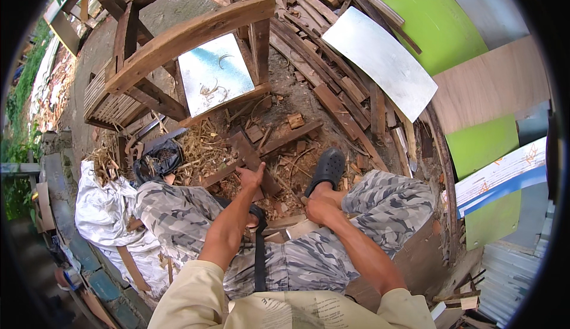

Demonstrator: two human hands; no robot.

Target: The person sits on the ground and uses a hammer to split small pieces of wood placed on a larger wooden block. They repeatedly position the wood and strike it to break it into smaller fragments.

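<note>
Between my knees, a short dark wooden board [248, 154] lies across a longer wooden strip [292, 138]. My left hand [252, 176] is closed on the near part of the board, thumb over its edge. Beside the dark clog [328, 167] on my right foot, my right hand [322, 211] is curled closed. A small brownish end pokes out at its fingers, but what it belongs to is hidden. Just below this hand is a pale flat piece [303, 229], partly covered. Wood chips and shavings surround the board on the ground.
A wooden frame [196, 39] with a white panel [217, 74] stands ahead on the left. Near it lie a saw [169, 135] and a black plastic bag [159, 160]. Scrap planks [332, 103], a white sheet [383, 62] and green panels [415, 20] lie to the right.
</note>
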